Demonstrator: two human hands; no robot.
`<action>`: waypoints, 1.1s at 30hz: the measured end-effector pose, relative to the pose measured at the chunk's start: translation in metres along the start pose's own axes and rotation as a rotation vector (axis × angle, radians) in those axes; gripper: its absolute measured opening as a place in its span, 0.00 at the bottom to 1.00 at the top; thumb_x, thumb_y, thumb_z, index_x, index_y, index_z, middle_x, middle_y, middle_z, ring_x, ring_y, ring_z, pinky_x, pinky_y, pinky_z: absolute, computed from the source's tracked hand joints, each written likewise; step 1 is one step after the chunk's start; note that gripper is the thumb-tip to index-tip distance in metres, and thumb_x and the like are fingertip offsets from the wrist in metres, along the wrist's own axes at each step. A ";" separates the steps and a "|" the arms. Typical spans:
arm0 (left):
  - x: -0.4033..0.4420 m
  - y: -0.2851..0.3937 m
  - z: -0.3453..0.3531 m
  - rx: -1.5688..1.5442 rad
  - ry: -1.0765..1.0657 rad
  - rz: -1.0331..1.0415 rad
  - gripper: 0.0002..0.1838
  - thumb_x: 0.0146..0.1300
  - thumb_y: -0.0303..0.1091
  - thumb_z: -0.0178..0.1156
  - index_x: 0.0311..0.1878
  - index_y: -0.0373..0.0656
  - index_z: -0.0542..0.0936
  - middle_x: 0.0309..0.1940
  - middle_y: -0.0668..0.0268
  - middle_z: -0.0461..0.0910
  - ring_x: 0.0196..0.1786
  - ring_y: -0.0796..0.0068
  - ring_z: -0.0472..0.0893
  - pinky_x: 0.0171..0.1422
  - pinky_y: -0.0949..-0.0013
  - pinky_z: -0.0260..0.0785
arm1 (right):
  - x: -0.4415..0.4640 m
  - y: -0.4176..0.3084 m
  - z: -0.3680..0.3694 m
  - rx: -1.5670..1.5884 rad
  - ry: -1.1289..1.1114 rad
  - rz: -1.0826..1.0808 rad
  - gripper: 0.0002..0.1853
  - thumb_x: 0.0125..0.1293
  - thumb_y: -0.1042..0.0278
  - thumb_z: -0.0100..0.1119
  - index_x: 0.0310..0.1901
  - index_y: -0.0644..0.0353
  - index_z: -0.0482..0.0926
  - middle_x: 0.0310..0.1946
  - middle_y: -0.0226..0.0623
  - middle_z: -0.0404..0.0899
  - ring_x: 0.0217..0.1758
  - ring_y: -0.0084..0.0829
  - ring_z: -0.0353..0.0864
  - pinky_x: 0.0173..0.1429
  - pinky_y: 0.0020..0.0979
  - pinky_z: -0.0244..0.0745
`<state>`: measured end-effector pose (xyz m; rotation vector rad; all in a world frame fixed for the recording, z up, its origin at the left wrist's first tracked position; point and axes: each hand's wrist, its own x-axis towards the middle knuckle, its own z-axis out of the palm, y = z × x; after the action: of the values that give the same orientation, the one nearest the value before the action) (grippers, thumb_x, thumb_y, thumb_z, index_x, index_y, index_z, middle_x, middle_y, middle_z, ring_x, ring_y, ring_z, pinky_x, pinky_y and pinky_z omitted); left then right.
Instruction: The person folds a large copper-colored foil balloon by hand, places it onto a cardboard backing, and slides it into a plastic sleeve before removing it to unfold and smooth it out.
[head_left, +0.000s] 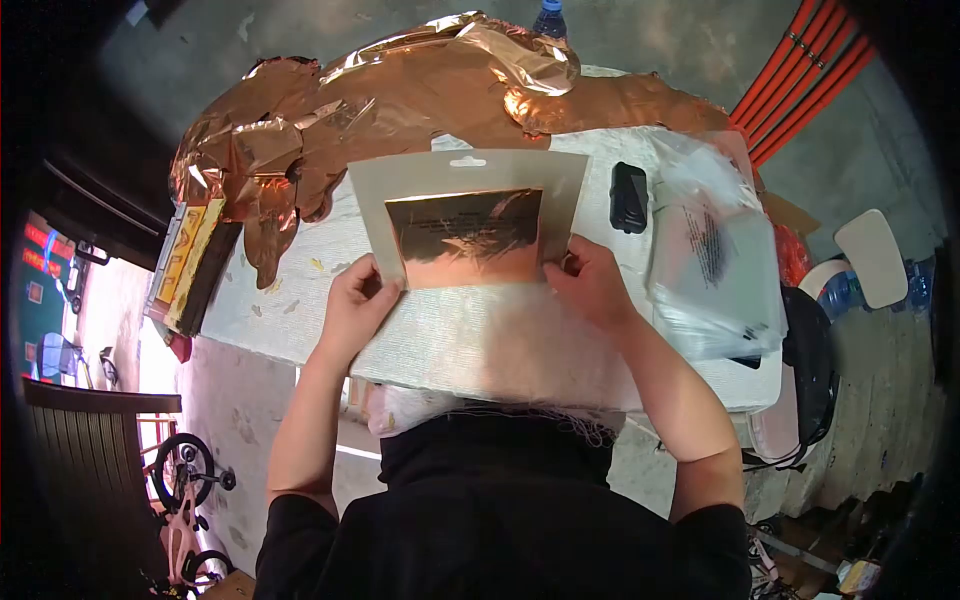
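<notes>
A grey card (364, 185) with a hang slot at its top edge is in front of me over the white-covered table. In its middle sits a shiny copper-coloured foil panel (465, 235) with small dark print that I cannot read. My left hand (357, 305) pinches the card's lower left corner between thumb and fingers. At the lower right corner, my right hand (595, 285) grips the card, its fingers curled and partly hidden.
Crumpled copper foil (400, 105) spreads along the table's far edge. A stack of clear plastic bags (715, 270) and a black phone-like device (628, 197) lie to the right. A yellow box (188, 255) stands at the left edge, and a blue-capped bottle (549, 18) is beyond the table.
</notes>
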<state>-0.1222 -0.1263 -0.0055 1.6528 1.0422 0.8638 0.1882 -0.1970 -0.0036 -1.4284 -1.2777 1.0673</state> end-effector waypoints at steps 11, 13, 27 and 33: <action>0.004 0.003 0.006 0.072 0.058 0.043 0.10 0.61 0.22 0.60 0.46 0.37 0.79 0.39 0.68 0.79 0.38 0.82 0.76 0.44 0.77 0.69 | 0.001 -0.001 -0.001 -0.209 -0.062 -0.010 0.07 0.62 0.79 0.59 0.41 0.65 0.82 0.29 0.26 0.80 0.33 0.16 0.78 0.37 0.23 0.75; 0.002 0.008 0.004 -0.101 0.025 0.014 0.11 0.62 0.22 0.59 0.48 0.36 0.78 0.40 0.67 0.80 0.40 0.82 0.78 0.46 0.78 0.69 | 0.002 0.003 -0.001 -0.021 -0.085 -0.035 0.04 0.61 0.76 0.59 0.37 0.63 0.81 0.27 0.29 0.80 0.30 0.17 0.76 0.34 0.23 0.71; -0.071 0.033 -0.036 -1.206 0.257 0.089 0.14 0.68 0.35 0.58 0.53 0.40 0.77 0.47 0.60 0.81 0.48 0.72 0.81 0.57 0.64 0.74 | -0.004 -0.054 0.105 -0.226 -0.621 -0.152 0.07 0.64 0.73 0.63 0.43 0.61 0.82 0.29 0.22 0.79 0.25 0.12 0.67 0.32 0.19 0.65; -0.194 -0.091 -0.147 -0.927 0.612 -0.199 0.20 0.69 0.39 0.55 0.62 0.46 0.73 0.52 0.66 0.80 0.53 0.70 0.80 0.61 0.60 0.73 | 0.019 -0.036 0.139 -0.189 -0.422 -0.270 0.08 0.64 0.74 0.61 0.44 0.60 0.82 0.33 0.22 0.77 0.28 0.12 0.67 0.32 0.18 0.64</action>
<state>-0.3490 -0.2381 -0.0641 0.5029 0.9435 1.4715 0.0472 -0.1655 0.0019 -1.1521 -1.8587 1.1193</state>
